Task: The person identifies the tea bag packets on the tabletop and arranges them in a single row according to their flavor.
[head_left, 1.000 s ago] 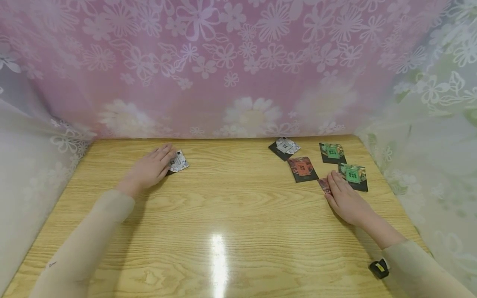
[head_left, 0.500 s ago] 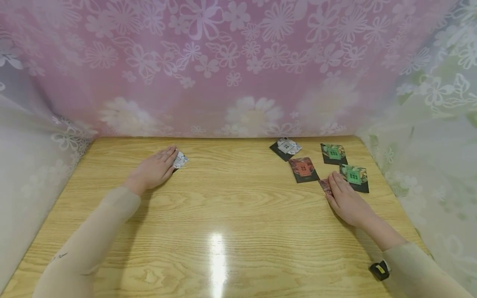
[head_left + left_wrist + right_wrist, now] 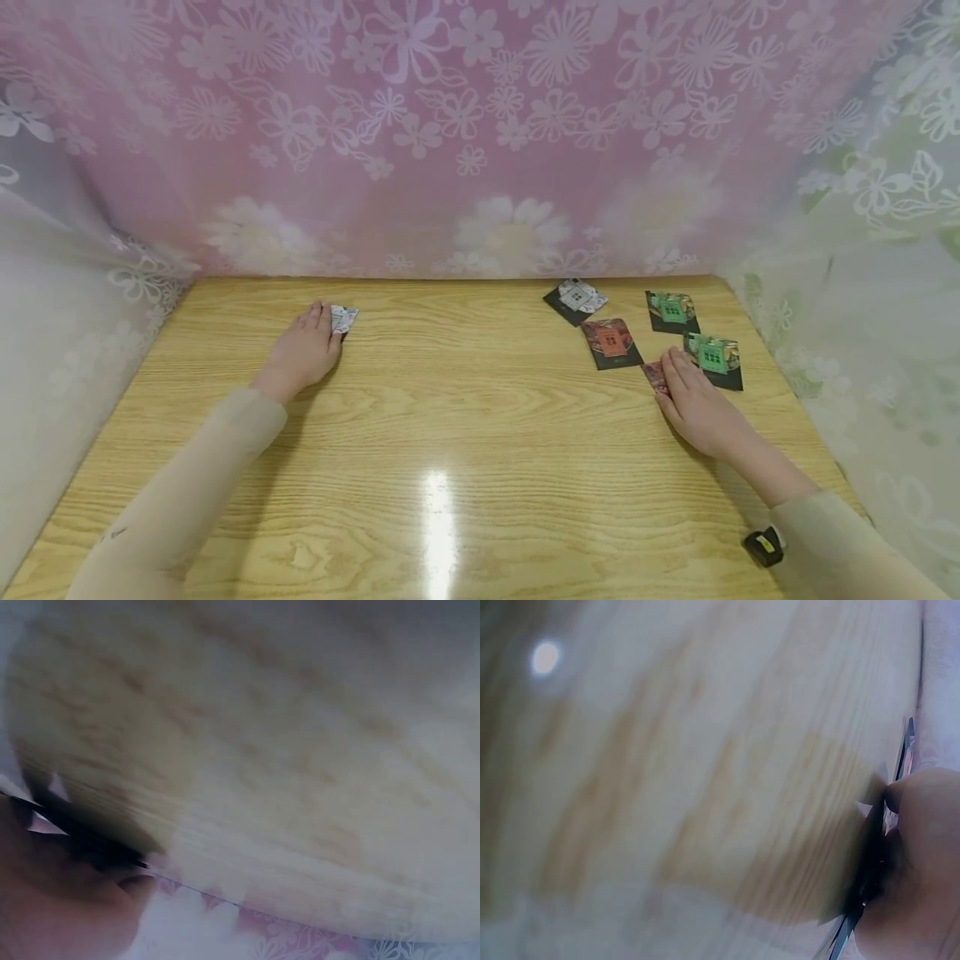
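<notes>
My left hand (image 3: 306, 350) lies flat on the wooden table (image 3: 465, 417) at the far left, its straight fingers covering most of a silver packet (image 3: 344, 317). The right hand (image 3: 696, 402) rests flat at the right, fingertips on a dark red packet (image 3: 654, 375). Around it lie a red packet (image 3: 611, 342), two green packets (image 3: 671, 309) (image 3: 713, 355) and a silver-on-black packet (image 3: 576, 298). The blurred left wrist view shows that hand (image 3: 60, 904) over a dark packet edge (image 3: 86, 834). In the right wrist view a finger (image 3: 919, 847) touches a packet edge (image 3: 870, 877).
Pink and white flowered curtains (image 3: 480, 133) close in the table at the back and both sides. A small black and yellow object (image 3: 763, 543) sits near the front right corner beside my right sleeve.
My left hand has slid the silver packet a little to the left, and now covers more of it. The right hand has stayed put on the dark red packet.
</notes>
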The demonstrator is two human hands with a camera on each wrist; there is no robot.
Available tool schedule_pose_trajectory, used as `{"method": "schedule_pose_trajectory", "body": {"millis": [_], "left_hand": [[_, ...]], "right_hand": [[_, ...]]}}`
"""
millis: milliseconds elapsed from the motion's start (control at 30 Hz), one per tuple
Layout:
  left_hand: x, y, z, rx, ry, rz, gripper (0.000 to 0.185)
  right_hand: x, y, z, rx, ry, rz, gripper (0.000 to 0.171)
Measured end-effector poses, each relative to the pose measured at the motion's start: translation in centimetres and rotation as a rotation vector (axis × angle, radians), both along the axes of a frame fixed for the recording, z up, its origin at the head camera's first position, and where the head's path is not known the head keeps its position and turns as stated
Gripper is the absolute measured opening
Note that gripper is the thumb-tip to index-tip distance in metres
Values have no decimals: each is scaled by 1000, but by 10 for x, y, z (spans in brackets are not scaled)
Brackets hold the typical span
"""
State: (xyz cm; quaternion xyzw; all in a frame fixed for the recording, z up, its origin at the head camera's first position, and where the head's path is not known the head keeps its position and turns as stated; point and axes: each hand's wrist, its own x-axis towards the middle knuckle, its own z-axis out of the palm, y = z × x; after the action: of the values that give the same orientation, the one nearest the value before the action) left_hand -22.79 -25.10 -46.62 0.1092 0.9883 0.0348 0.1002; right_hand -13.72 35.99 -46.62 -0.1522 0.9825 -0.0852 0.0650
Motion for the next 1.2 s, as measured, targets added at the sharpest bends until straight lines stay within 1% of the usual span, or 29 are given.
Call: {"method": "schedule_pose_trajectory", "body": {"millis": [133,233,300,400,567,700,800,900,967,1200], "left_hand": [[6,-1,2,10,-37,97,70],[12,0,4,29,-41,158,70],[15,0,5,39,-41,187,71],[19,-2,7,45,-36,203,73],[23,-10,6,20,25,154,72],[27,-19,4,34,97,80,67],[30,-23,3,17,126,12,65],[32,-26,3,-10,120,-29,64],[33,-27,3,-19,111,-41,63],[38,-35,2,-17,98,-37,63]], "right_hand": [[0,1,-1,1,0,1,70],[0,2,-2,4,0,2,70],[0,3,-3,5,-3,3,70],[1,3,-2,2,-5,2,70],[1,3,0,0,3,5,70],[1,2,1,-3,-2,6,70],[1,2,1,-3,-8,2,71],[1,2,0,6,-5,0,70],[1,2,0,9,-4,1,70],[1,1,0,6,-13,3,71]]}}
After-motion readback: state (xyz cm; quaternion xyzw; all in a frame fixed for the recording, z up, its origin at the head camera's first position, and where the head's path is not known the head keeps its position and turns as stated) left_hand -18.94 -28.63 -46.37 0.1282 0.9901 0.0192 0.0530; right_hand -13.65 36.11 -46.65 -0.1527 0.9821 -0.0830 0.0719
